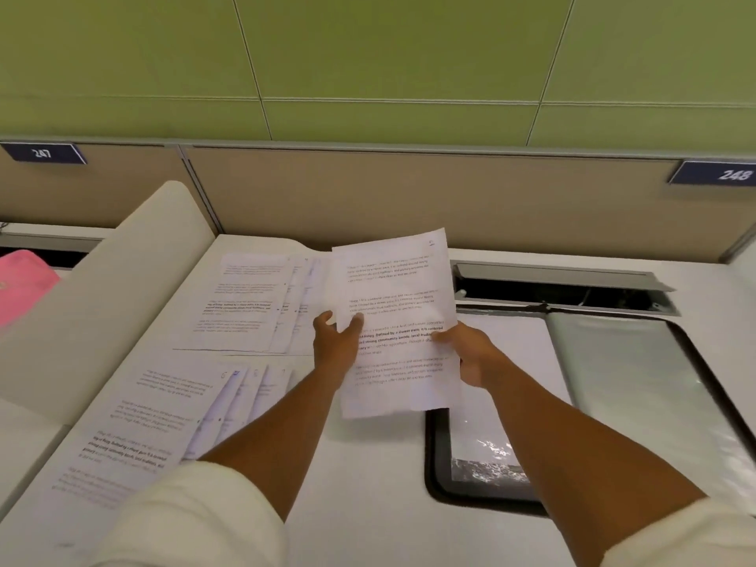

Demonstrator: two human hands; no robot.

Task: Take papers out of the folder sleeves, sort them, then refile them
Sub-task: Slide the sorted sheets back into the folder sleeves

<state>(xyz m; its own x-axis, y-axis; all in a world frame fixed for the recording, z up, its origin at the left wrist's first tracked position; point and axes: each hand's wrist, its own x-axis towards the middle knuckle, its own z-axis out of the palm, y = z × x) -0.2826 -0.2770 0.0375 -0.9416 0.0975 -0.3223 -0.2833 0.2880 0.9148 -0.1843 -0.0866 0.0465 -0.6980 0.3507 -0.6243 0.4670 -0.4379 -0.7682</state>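
Note:
I hold a printed sheet up over the white desk with both hands. My left hand pinches its left edge, thumb on the front. My right hand grips its right edge lower down. An open black folder with clear plastic sleeves lies flat on the desk to the right, partly behind the sheet. Two fanned piles of printed pages lie on the left: a far pile and a near pile.
A cream side partition rises along the desk's left edge, with something pink beyond it. An open cable hatch sits behind the folder. A beige back panel carries number plates 247 and 248.

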